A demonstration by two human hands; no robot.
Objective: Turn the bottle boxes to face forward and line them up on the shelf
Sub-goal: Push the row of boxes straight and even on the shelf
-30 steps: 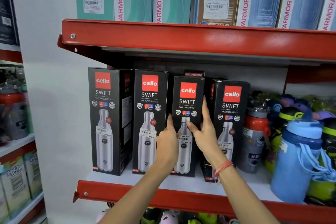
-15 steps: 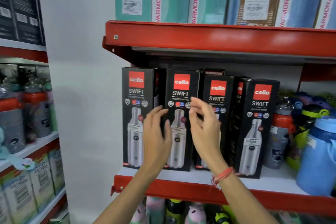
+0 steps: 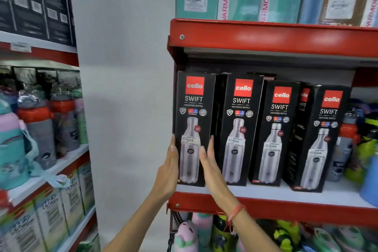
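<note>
Bottle boxes, four black ones printed with a steel bottle, stand upright in a row on the red shelf [image 3: 286, 208], fronts turned outward. The first box [image 3: 193, 108] is at the shelf's left end, near the front edge; the second box [image 3: 239, 129] stands just beside it, then the third box [image 3: 275, 135], then the fourth box [image 3: 321, 139], which is angled so its left side panel shows. The left hand [image 3: 168, 170] lies flat, fingers straight, against the first box's left side. The right hand [image 3: 210, 168] is open too, fingers extended, pressed at that box's right front edge in the gap toward the second box. Between them the two palms sandwich the first box, no fingers curling around it. A red thread bracelet [image 3: 235, 214] circles the right wrist. Loose bottles [image 3: 347, 141] crowd the shelf's right end.
</note>
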